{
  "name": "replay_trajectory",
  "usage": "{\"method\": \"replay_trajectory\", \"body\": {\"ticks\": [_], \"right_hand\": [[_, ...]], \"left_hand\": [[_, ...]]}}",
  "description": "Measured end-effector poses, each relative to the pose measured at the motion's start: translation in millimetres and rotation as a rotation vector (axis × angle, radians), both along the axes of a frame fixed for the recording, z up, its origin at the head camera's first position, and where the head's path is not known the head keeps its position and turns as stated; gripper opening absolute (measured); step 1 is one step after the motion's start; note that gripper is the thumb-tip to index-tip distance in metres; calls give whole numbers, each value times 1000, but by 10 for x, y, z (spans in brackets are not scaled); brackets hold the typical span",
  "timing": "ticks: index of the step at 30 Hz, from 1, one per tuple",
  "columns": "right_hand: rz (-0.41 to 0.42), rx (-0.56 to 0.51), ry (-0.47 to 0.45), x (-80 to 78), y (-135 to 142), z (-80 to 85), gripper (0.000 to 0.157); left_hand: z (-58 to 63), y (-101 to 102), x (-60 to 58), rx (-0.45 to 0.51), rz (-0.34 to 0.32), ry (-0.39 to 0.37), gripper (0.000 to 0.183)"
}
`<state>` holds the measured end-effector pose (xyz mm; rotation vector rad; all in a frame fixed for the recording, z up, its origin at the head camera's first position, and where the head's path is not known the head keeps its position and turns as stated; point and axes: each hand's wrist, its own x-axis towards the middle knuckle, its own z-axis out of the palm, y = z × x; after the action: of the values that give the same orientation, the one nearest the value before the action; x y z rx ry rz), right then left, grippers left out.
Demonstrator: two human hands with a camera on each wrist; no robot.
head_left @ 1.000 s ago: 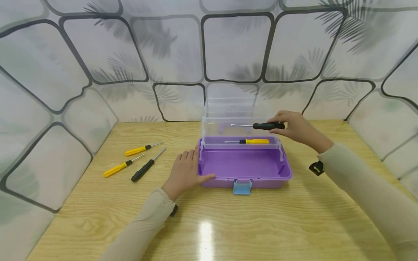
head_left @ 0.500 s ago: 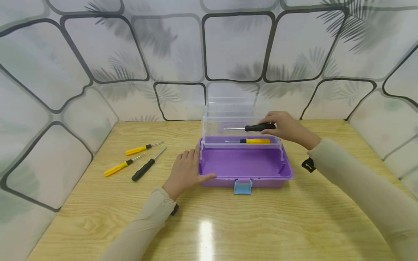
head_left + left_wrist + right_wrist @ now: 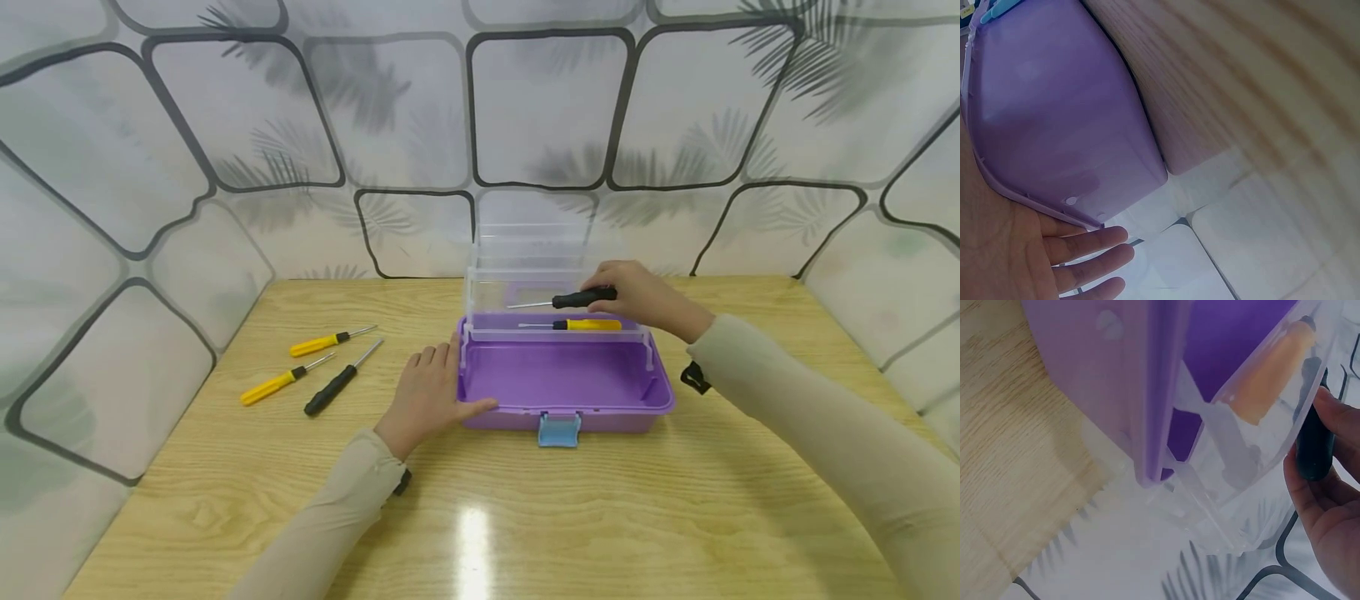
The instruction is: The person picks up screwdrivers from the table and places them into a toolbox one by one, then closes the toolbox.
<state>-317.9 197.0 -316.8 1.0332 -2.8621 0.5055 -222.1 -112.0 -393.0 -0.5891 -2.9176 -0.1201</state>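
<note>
My right hand (image 3: 637,293) pinches the black handle of a screwdriver (image 3: 585,297), its shaft pointing left, over the clear raised tray (image 3: 487,335) of a purple toolbox (image 3: 555,375). In that tray lies a yellow-handled screwdriver (image 3: 592,325). The right wrist view shows thumb and fingers on the black handle (image 3: 1315,447), close by the tray's clear wall. My left hand (image 3: 427,396) rests against the box's left end with fingers straight and the thumb along the front rim. From the left wrist, its extended fingers (image 3: 1088,250) show beside the purple wall (image 3: 1060,119).
Left of the box, two yellow screwdrivers (image 3: 318,344) and a black screwdriver (image 3: 333,389) lie on the wooden table (image 3: 600,517). A light blue latch (image 3: 558,431) hangs at the box's front. The clear lid (image 3: 532,250) stands raised behind, near the patterned wall (image 3: 547,108).
My right hand has moved left and slightly down with the black screwdriver, bringing it closer over the tray. The left hand has stayed at the box's left end.
</note>
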Motion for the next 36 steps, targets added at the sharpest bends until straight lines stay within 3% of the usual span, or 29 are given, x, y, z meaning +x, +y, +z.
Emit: {"method": "replay_trajectory", "body": {"ticks": [24, 36], "right_hand": [[-21, 75, -119, -109, -50, -74, 21], [7, 93, -111, -103, -53, -59, 16]], "left_hand": [[-9, 3, 3, -6, -1, 15, 113], [-9, 0, 8, 4, -1, 9, 113]]}}
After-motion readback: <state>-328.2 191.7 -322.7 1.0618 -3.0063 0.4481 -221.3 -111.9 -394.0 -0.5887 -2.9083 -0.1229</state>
